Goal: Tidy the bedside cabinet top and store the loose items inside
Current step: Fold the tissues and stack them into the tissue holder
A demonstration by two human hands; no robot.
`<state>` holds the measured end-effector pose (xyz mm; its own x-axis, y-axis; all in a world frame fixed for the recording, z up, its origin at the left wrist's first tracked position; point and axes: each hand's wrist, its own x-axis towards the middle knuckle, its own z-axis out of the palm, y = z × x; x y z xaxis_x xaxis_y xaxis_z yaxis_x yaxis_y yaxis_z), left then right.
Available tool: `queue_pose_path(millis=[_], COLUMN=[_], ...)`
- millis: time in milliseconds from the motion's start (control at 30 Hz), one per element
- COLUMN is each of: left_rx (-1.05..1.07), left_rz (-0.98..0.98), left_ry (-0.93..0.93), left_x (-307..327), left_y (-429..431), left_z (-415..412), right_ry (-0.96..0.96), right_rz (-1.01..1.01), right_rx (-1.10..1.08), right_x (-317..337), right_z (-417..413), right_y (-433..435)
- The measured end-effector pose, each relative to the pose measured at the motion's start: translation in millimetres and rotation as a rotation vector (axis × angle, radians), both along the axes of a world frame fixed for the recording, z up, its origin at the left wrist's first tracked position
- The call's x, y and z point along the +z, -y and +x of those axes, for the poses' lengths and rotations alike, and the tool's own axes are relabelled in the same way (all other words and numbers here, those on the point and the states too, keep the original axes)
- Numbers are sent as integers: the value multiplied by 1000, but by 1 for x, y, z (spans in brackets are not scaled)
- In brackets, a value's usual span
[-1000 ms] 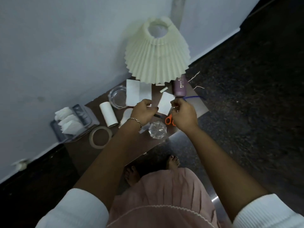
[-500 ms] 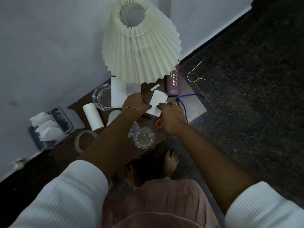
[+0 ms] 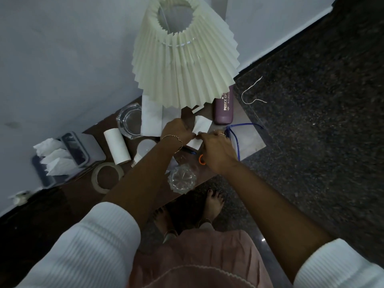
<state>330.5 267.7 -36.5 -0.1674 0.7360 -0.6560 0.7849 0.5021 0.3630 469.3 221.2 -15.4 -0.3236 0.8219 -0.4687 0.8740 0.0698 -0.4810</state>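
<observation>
- Paper slip point(image 3: 202, 126) lies on the cabinet top point(image 3: 252, 142), just under the front rim of the pleated lampshade point(image 3: 185, 53) and just left of the purple case point(image 3: 224, 107).
- Both hands meet at the slip's near-left corner. Left hand point(image 3: 176, 130) comes in from the slip's left edge, right hand point(image 3: 219, 148) from its near side.
- Right fingers point(image 3: 202, 135) are drawn together at that corner and look to be pinching the paper.
- Left fingers point(image 3: 188, 129) are curled, knuckles up, against the slip's left edge. Cannot tell whether they grip it or only steady it.
- The slip's long axis runs away from the person, toward the lamp; the rest of the sheet lies beyond both sets of fingers.
- Judgement: the slip comes off by a pull toward the body. The right hand has the clearer hold and should lead.
- Close hazards: blue cord point(image 3: 236, 140) touching the right hand's outer side, orange scissor handle point(image 3: 201, 160) under the right wrist, cut-glass piece point(image 3: 181, 179) between the forearms.
- More white sheets point(image 3: 150, 119) lie beside the left hand, uncollected.
</observation>
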Motion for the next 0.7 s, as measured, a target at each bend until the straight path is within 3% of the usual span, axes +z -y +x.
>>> queue_pose_path(millis=[200,267,400,500,700], left_rx=[279,367,420,446,557], left_rz=[-54,-94,-188,-206,-119], left_ry=[276,401,532,585,612], left_x=[24,34,54,59,69], left_y=[3,6,14,20,33], left_z=[-6,-10,-19,-28,-49], right_ry=[-271,-355,-722,-854,-852], right_rz=[205,84,-391,-547,-553], right_rx=[-405,-566,-970,-1043,-993], right_x=[3,3,15,14,15], right_z=[-8,-13,-20,-21,-34], right_y=[6,3,-10,-13,-13])
